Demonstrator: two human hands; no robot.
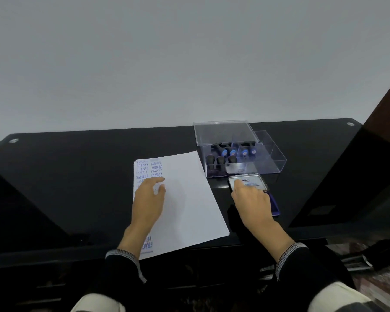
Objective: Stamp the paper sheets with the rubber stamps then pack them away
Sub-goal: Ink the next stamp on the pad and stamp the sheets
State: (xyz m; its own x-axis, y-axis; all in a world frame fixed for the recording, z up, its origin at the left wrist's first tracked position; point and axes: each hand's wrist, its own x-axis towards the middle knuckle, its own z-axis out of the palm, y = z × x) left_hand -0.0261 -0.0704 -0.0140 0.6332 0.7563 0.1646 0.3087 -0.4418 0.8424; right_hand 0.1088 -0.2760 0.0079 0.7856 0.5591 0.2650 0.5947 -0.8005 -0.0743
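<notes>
While the left hand [149, 194] rests flat, fingers released, on the stamped paper sheets [185, 199] on the bench [77, 176], the right hand [250, 194] should press the ink pad lid [251, 181] evenly shut; its grip cannot be told.

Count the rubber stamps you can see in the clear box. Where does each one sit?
7, all in the box. Front row, left compartment: three dark handles. Behind them, two blue-tipped. Middle compartment: two more. The lid may hide others.
</notes>
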